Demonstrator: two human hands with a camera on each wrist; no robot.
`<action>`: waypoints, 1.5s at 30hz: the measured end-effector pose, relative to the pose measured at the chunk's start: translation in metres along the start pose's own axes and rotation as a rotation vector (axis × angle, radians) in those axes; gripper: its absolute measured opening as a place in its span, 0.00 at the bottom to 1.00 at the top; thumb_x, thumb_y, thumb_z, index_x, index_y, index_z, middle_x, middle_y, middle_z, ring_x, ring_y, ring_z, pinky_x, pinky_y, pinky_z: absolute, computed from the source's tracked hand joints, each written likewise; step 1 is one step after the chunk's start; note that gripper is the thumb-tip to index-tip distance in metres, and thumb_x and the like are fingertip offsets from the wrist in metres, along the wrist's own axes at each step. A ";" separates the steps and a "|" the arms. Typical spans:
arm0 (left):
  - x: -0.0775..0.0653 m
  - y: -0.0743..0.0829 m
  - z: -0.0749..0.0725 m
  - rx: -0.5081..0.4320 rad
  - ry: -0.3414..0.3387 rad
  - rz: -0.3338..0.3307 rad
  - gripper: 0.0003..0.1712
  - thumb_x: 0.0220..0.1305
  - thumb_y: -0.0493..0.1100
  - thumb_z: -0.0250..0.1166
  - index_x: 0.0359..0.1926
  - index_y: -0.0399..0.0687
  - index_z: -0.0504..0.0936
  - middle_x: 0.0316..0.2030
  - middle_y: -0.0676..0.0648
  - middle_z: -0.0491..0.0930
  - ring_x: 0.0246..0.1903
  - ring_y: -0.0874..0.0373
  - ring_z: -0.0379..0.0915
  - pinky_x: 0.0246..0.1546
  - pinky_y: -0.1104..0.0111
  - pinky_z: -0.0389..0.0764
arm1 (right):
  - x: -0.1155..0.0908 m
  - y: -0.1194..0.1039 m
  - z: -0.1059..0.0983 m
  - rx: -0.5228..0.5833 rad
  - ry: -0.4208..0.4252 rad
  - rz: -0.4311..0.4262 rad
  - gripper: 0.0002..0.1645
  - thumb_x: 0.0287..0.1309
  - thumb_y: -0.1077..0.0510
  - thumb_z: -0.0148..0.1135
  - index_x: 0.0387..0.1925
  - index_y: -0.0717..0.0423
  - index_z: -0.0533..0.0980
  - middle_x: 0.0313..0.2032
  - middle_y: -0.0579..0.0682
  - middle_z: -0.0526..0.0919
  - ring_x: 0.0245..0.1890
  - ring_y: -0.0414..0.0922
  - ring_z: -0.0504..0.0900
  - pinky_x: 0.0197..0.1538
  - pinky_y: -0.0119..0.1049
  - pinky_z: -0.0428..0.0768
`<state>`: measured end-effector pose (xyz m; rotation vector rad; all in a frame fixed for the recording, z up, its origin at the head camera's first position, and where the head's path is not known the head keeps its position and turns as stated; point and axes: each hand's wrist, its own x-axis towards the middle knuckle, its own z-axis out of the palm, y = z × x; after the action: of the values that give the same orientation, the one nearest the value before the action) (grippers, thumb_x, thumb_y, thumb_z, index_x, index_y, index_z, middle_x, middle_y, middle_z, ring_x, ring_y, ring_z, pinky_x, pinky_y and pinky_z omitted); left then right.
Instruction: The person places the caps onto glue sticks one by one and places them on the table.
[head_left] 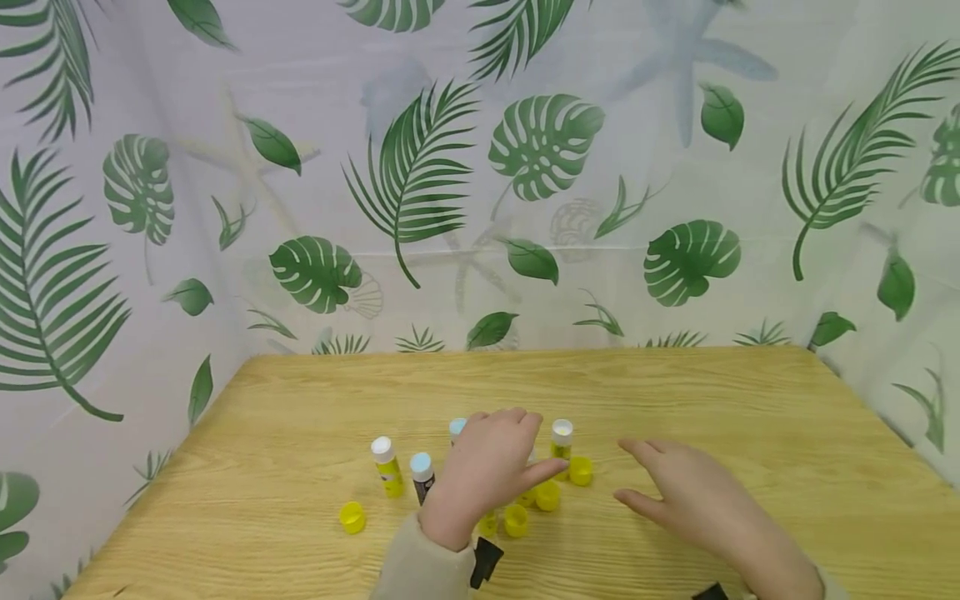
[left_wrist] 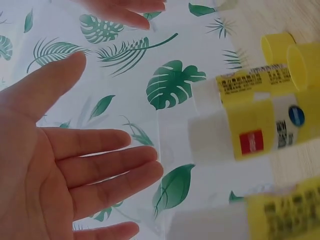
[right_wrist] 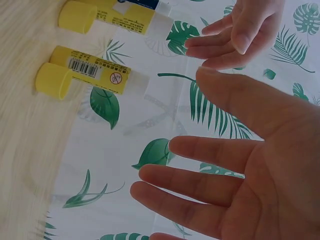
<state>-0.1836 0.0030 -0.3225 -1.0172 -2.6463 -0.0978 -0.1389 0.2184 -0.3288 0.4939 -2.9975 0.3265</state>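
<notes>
My left hand (head_left: pixel 487 462) is held over a group of glue sticks, fingers straight, thumb spread, palm empty. It hides part of the group. Left of it stand a yellow glue stick (head_left: pixel 390 475) with a white top and a dark one (head_left: pixel 423 480) with a light blue top. Another light blue top (head_left: pixel 457 427) peeks out behind the hand. To the hand's right, a yellow glue stick (head_left: pixel 561 446) stands upright beside a yellow cap (head_left: pixel 581 472). My right hand (head_left: pixel 697 504) hovers right of the group, its fingers extended and holding nothing, as the right wrist view confirms.
More yellow caps lie near the sticks: one cap (head_left: pixel 352 517) at the far left, another cap (head_left: pixel 516 521) in front. The wooden table (head_left: pixel 720 392) ends at a leaf-patterned cloth (head_left: pixel 450 167) behind and at both sides.
</notes>
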 end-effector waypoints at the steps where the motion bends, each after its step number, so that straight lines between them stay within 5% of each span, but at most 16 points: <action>1: 0.002 0.001 0.000 0.004 0.000 0.001 0.26 0.56 0.65 0.52 0.34 0.47 0.77 0.25 0.54 0.75 0.21 0.63 0.69 0.24 0.70 0.71 | 0.000 0.000 0.000 0.002 0.003 -0.003 0.32 0.46 0.45 0.64 0.48 0.62 0.72 0.41 0.55 0.78 0.40 0.52 0.77 0.41 0.47 0.74; 27: 0.028 0.014 0.032 0.042 0.015 -0.031 0.25 0.53 0.62 0.59 0.41 0.46 0.76 0.35 0.52 0.74 0.33 0.61 0.70 0.31 0.70 0.74 | 0.001 0.001 0.002 -0.009 0.033 -0.065 0.30 0.46 0.46 0.64 0.47 0.61 0.73 0.38 0.53 0.79 0.36 0.49 0.78 0.37 0.43 0.76; 31: 0.030 0.015 0.036 0.053 -0.008 -0.039 0.27 0.53 0.62 0.59 0.43 0.46 0.76 0.38 0.51 0.74 0.35 0.60 0.70 0.33 0.69 0.74 | 0.001 0.001 0.002 -0.007 0.030 -0.060 0.30 0.46 0.46 0.64 0.47 0.61 0.73 0.38 0.53 0.79 0.35 0.49 0.78 0.37 0.43 0.76; 38: 0.032 0.018 0.041 0.081 -0.056 -0.033 0.21 0.52 0.62 0.60 0.33 0.50 0.74 0.31 0.54 0.73 0.30 0.62 0.69 0.27 0.70 0.72 | 0.000 0.002 0.002 0.002 0.006 -0.033 0.30 0.46 0.44 0.63 0.47 0.60 0.73 0.38 0.52 0.79 0.36 0.49 0.78 0.37 0.44 0.75; 45: 0.033 0.021 0.043 0.116 -0.078 -0.030 0.23 0.51 0.62 0.60 0.38 0.50 0.76 0.33 0.53 0.72 0.31 0.62 0.68 0.29 0.69 0.72 | -0.001 0.003 0.002 0.000 0.002 -0.029 0.30 0.46 0.44 0.63 0.48 0.60 0.73 0.38 0.52 0.79 0.34 0.48 0.78 0.35 0.43 0.76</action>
<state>-0.2039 0.0475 -0.3539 -0.9619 -2.7019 0.0892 -0.1394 0.2210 -0.3311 0.5362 -2.9857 0.3246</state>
